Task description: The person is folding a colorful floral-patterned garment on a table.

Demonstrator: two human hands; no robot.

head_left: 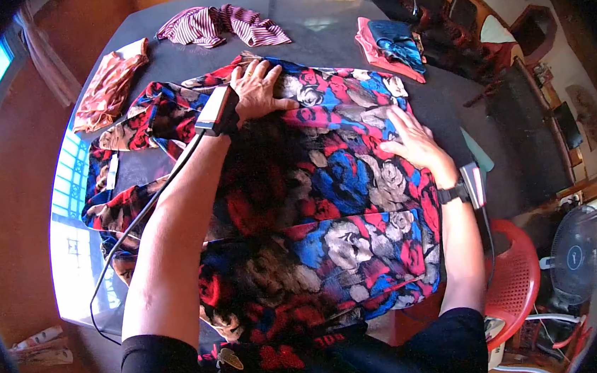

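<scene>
A floral-print garment [340, 177] in red, blue, grey and black lies spread over the dark glossy table [314, 4] in front of me. My left hand [259, 90] rests flat on its far part, fingers apart, with a ring on one finger. Near the right edge of the cloth, my right hand [412, 139] lies with its palm down and thumb out to the side. Neither hand grips the fabric. Parts of the garment at the left are bunched, and a white label [112, 172] shows there. My left arm hides some of the cloth.
A striped garment [220, 25] lies crumpled at the far side. An orange-pink garment [113, 88] is at the far left. Pink and blue folded clothes [392, 45] form a stack at the far right. A red plastic chair [511, 279] and a fan [576, 255] stand to the right.
</scene>
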